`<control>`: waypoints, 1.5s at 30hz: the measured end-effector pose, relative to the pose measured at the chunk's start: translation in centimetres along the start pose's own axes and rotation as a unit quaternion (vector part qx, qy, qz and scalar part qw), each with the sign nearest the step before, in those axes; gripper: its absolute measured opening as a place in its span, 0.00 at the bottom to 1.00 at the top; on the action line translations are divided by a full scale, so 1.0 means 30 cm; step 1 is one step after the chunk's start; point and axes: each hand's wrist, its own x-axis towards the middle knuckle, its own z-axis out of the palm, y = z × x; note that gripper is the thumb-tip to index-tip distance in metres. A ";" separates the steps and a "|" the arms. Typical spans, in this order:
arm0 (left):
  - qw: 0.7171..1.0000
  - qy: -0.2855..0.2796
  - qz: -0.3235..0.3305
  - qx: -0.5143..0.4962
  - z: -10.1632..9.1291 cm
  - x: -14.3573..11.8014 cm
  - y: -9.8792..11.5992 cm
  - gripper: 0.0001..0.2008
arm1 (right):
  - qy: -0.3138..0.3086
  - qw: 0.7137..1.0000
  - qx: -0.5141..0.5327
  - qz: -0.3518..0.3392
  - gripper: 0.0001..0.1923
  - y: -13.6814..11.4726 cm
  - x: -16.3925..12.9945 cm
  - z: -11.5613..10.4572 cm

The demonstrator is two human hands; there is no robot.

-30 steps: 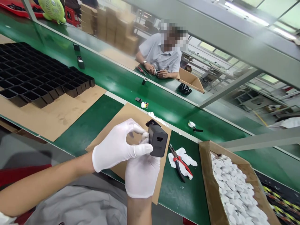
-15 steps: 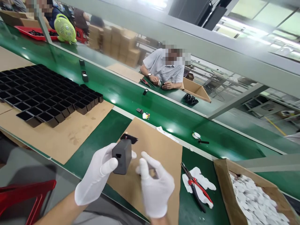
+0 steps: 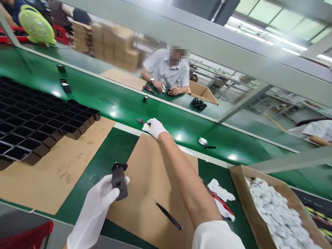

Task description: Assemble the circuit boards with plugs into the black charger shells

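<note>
Both my hands wear white gloves. My left hand [image 3: 97, 204] holds a small dark grey charger housing [image 3: 119, 178] with a loose black flap on top, above the green bench near a sheet of cardboard [image 3: 153, 183]. My right hand [image 3: 154, 127] is stretched far out to the green conveyor belt [image 3: 124, 100], its fingers closed over a small white and yellow part next to a black piece [image 3: 140, 120]. Black tweezers [image 3: 168, 214] lie on the cardboard below my right forearm.
A black tray of square cells [image 3: 38, 121] covers the left on brown cardboard. A carton of white parts [image 3: 275, 211] stands at right, red-handled pliers [image 3: 220, 202] on white cloth beside it. A person sits working across the belt [image 3: 166, 74]. A green fan [image 3: 36, 24] stands far left.
My right hand let go of the housing and reached out to the belt onto the small part. The left hand kept the housing and moved it left. Tweezers now lie on the cardboard.
</note>
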 end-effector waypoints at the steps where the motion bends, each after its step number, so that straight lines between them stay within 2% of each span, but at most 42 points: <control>1: 1.000 0.006 -0.002 -0.002 -0.006 -0.008 -0.004 0.36 | 0.006 1.000 0.001 -0.002 0.19 -0.004 -0.022 0.003; 4: 1.000 0.008 -0.007 -0.011 -0.010 -0.039 -0.015 0.33 | 0.021 0.999 0.009 -0.022 0.16 -0.026 -0.168 0.032; 6: 1.000 0.007 -0.011 -0.013 0.003 -0.066 -0.023 0.32 | 0.010 0.999 0.016 -0.050 0.12 -0.045 -0.316 0.064; 9: 1.000 -0.003 -0.017 -0.002 0.042 -0.109 -0.035 0.32 | -0.007 0.997 0.020 -0.071 0.10 -0.050 -0.554 0.079; 11: 0.999 -0.029 -0.019 0.009 0.072 -0.129 -0.043 0.31 | 0.006 0.997 0.024 -0.070 0.17 -0.019 -0.698 0.049; 13: 0.998 -0.054 -0.019 0.020 0.100 -0.138 -0.050 0.30 | 0.047 0.997 0.034 -0.050 0.23 0.035 -0.828 0.006; 14: 0.998 -0.060 -0.017 0.024 0.112 -0.139 -0.052 0.29 | 0.081 0.995 0.039 -0.040 0.21 0.066 -0.887 -0.008; 15: 0.998 -0.061 -0.015 0.026 0.123 -0.137 -0.055 0.29 | 0.091 0.995 0.030 -0.036 0.17 0.096 -0.940 -0.011; 18: 0.998 -0.055 -0.013 0.029 0.147 -0.126 -0.062 0.29 | 0.093 0.995 -0.008 -0.031 0.18 0.169 -1.058 0.052; 22: 0.999 -0.036 -0.023 0.033 0.160 -0.113 -0.077 0.28 | 0.135 0.989 0.040 -0.034 0.07 0.197 -1.116 0.192; 24: 0.998 -0.039 -0.026 0.029 0.160 -0.112 -0.081 0.27 | 0.154 0.985 0.076 -0.025 0.07 0.185 -1.125 0.215; 28: 0.997 -0.043 -0.039 0.051 0.146 -0.118 -0.085 0.27 | 0.190 0.961 0.188 0.068 0.07 0.117 -1.152 0.150; 30: 0.996 -0.041 -0.045 0.072 0.134 -0.122 -0.089 0.27 | 0.195 0.950 0.231 0.079 0.08 0.069 -1.164 0.098; 33: 0.993 -0.035 -0.041 0.107 0.114 -0.127 -0.102 0.28 | 0.172 0.962 0.212 0.017 0.10 0.000 -1.160 0.039; 37: 0.992 -0.015 -0.020 0.122 0.100 -0.128 -0.108 0.27 | 0.152 0.978 0.129 -0.062 0.08 -0.058 -1.124 0.003; 45: 0.990 0.030 -0.003 0.136 0.112 -0.132 -0.091 0.22 | 0.127 0.987 0.072 -0.065 0.10 -0.090 -1.093 -0.020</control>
